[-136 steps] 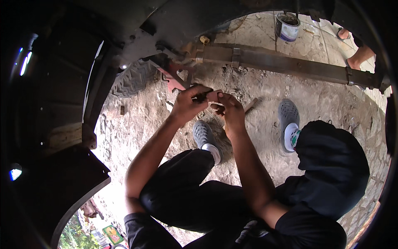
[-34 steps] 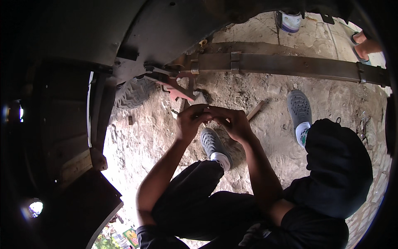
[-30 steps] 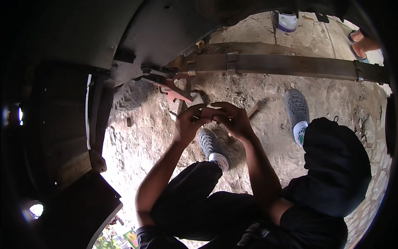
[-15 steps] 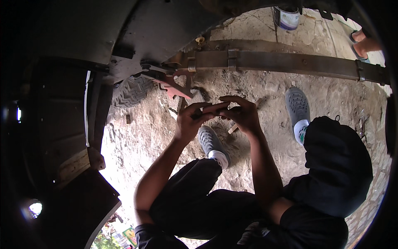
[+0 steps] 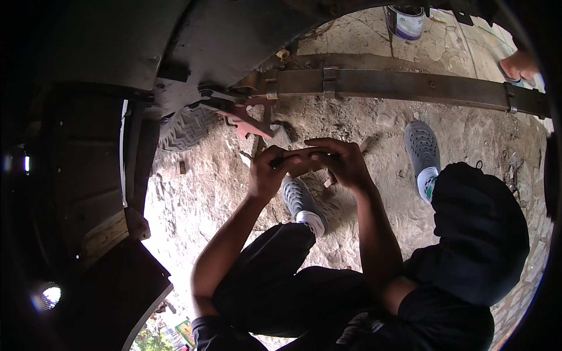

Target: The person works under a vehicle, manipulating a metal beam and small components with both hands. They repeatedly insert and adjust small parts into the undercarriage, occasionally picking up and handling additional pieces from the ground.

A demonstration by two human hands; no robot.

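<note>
A small, flat, reddish-brown piece point(image 5: 305, 168), like a folded sheet, is held between my two hands above my left shoe. My left hand point(image 5: 267, 174) pinches its left end between thumb and fingers. At the other end my right hand point(image 5: 348, 167) grips it, thumb near the middle and forefinger stretched along the top. Shadow and fingers hide part of the piece, so its exact kind does not show.
A long leaf spring point(image 5: 386, 86) with clamps crosses above my hands. Behind them stand a red jack-like stand point(image 5: 249, 121) and a treaded tyre point(image 5: 188, 130). Dark vehicle panels point(image 5: 76, 169) close in the left side. A paint can point(image 5: 405, 23) and another person's foot point(image 5: 518, 65) are far right.
The brown piece has turned, showing more of its flat face below my fingers. Both hands have shifted slightly on it. The other person's foot at the far right has moved.
</note>
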